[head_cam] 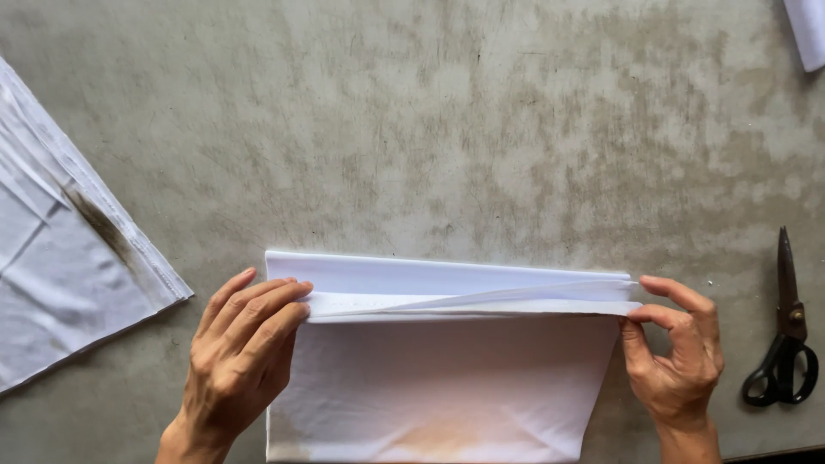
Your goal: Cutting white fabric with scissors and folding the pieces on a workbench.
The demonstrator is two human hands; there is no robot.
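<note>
A white cloth [438, 378] lies on a grey mottled surface [447, 129], its far part folded into narrow pleats across its width. My left hand [241, 352] presses flat on the pleat's left end, fingers together over the fold. My right hand [675, 352] pinches the right end of the pleats between thumb and fingers. The cloth's near part spreads flat between my wrists, with a faint brownish tint near the bottom edge.
A stack of white fabric [60, 266] with a dark stain lies at the left edge. Black-handled scissors [786, 335] lie shut to the right of my right hand. Another white piece [808, 30] shows at the top right corner.
</note>
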